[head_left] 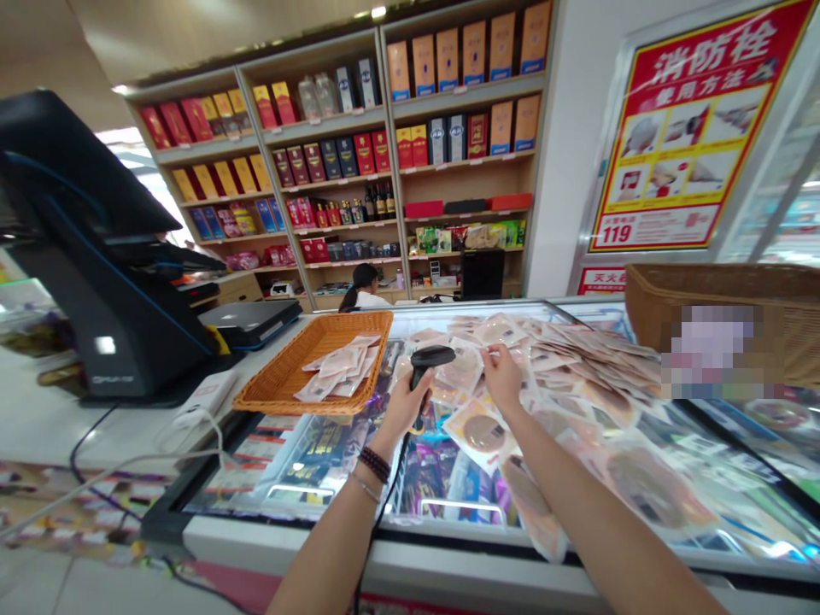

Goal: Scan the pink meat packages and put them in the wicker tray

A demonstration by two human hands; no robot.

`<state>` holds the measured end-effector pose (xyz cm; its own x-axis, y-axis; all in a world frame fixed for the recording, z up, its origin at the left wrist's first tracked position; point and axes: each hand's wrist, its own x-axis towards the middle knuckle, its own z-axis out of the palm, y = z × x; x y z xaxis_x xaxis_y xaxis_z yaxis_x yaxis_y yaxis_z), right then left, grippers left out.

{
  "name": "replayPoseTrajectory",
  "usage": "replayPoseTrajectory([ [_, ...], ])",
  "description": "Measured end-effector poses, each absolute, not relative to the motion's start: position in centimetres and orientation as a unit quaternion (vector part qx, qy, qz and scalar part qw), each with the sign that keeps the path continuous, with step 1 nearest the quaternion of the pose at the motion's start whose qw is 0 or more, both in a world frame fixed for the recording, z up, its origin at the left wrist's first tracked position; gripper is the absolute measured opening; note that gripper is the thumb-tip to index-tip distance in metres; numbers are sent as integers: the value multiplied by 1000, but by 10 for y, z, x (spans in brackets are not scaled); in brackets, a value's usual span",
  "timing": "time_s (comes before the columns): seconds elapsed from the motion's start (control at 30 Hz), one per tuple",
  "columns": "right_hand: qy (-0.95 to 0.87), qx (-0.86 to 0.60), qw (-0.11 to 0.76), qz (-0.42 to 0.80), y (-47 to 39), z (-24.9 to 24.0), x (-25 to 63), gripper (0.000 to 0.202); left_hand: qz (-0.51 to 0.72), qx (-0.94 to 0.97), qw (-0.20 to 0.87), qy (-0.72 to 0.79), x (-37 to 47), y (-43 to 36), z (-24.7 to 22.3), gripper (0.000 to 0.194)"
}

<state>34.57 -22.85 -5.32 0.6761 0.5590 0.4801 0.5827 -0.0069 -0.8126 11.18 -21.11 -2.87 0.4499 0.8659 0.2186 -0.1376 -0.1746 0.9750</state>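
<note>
A black handheld scanner (431,357) is held by its handle in my left hand (406,405), its head pointing right over the freezer's glass top. Just to the right, my right hand (503,376) pinches the edge of a flat clear packet (462,367). Many similar packets (576,354) lie in a heap behind and to the right of my hands. One packet with a round item (484,432) rests below my right hand. On the left, an orange wicker basket (269,389) holds several packets (339,369).
A black checkout terminal (96,256) and a cable-linked white box (208,395) occupy the left counter. The scanner's cord hangs beside my left forearm. A brown basket (647,299) sits at the right. Behind the freezer, a person's dark-haired head (364,282) shows before the shelves.
</note>
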Motion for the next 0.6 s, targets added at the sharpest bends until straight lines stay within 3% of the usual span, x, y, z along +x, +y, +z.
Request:
replayPoseTrajectory([
  [0.6,-396,-707,586,12,-228,-53,348,36,448,616,582,284,111,-215,-27,68],
])
